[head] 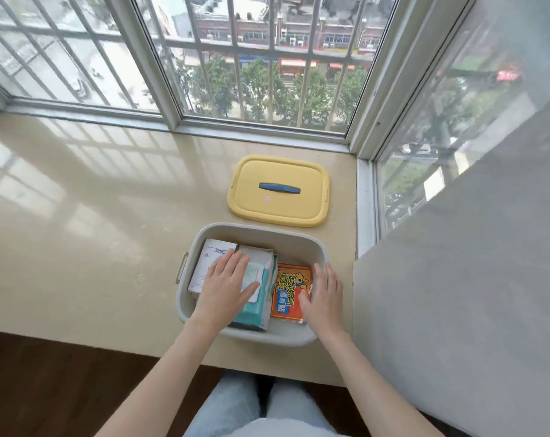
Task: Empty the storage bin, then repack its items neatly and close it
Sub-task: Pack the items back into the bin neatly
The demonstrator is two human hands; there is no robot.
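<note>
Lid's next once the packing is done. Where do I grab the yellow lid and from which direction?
Take the yellow lid by its dark blue handle, coming straight down from above. The lid lies flat, top up, on the sill behind the grey bin, and the bar-shaped handle sits centred and runs left to right, so fingers probably wrap it from front and back. The right hand is probably nearer.

- A glossy beige window ledge (pixel 88 197) fills a bay corner, daylight mirroring the window bars across its surface.
- White-framed windows (pixel 173 58) with metal bars (pixel 270 58) look down on street trees (pixel 261 86), shopfronts and brick buildings.
- A grey wall (pixel 475 279) rises at right.
- Dark wooden flooring (pixel 47 383) runs beneath the ledge's near edge.
</note>
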